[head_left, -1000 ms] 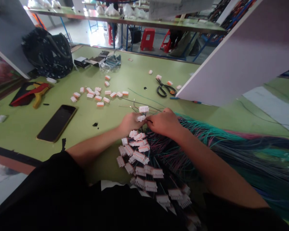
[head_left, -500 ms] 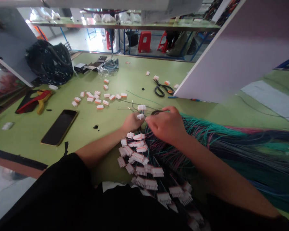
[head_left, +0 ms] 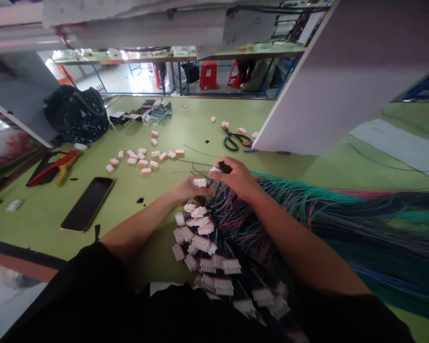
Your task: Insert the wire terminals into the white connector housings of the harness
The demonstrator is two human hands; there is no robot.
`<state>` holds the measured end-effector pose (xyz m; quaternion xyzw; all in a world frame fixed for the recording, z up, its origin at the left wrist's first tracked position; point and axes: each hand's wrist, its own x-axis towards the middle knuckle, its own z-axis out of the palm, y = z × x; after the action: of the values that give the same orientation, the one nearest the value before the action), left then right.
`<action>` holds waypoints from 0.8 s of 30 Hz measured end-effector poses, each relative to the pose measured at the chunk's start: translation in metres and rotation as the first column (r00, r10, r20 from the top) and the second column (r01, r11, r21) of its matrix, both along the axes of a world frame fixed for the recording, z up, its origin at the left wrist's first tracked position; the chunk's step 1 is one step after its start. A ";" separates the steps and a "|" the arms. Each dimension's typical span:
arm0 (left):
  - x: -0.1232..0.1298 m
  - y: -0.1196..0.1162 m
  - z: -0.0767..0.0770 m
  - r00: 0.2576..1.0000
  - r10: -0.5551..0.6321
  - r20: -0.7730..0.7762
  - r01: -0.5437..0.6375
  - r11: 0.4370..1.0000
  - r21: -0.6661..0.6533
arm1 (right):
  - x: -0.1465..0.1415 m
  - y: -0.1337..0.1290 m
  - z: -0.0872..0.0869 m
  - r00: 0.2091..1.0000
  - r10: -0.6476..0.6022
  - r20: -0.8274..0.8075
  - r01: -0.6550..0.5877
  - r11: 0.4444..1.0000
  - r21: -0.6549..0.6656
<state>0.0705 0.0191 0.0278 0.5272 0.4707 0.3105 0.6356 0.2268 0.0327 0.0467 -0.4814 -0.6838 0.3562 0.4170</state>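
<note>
My left hand [head_left: 190, 191] is closed on wires just below a white connector [head_left: 200, 182], which stands up from the fingers. To its right, my right hand [head_left: 238, 180] pinches another white connector [head_left: 215, 169] at the fingertips. A dark patch [head_left: 224, 166] shows between its thumb and fingers; I cannot make out what it is. Below the hands hang several wired white connectors [head_left: 201, 244] with orange edges. Green, pink and dark wires [head_left: 289, 190] run from under my right hand to the right side of the bench.
Several loose white-and-orange connectors [head_left: 143, 163] lie on the green bench [head_left: 157, 190]. A phone [head_left: 87, 205], red-and-yellow pliers [head_left: 59, 167] and a dark patterned bag [head_left: 76, 114] are at left. Black-handled scissors [head_left: 232, 141] lie by a white upright panel [head_left: 300, 105].
The view has tilted up a little. My hands have shifted slightly left, and my right hand has turned so the white connector shows at its fingertips.
</note>
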 end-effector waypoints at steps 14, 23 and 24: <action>-0.034 0.004 -0.001 0.917 -0.221 0.333 0.317 0.910 -0.268 | 0.029 -0.012 0.035 0.852 0.521 0.053 -0.500 0.839 -0.213; 0.012 -0.002 -0.009 0.934 0.082 0.349 -0.076 0.997 -0.031 | 0.021 -0.009 0.028 0.912 0.197 0.360 -0.163 0.979 -0.121; 0.015 -0.002 -0.009 0.938 0.062 0.341 -0.062 0.998 -0.012 | 0.019 -0.008 0.027 0.913 0.098 0.396 -0.086 0.995 -0.050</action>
<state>0.0860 0.0171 0.0193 0.4501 0.3701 0.4167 0.6977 0.2462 0.0245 0.0734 -0.5176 -0.7704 0.2808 0.2444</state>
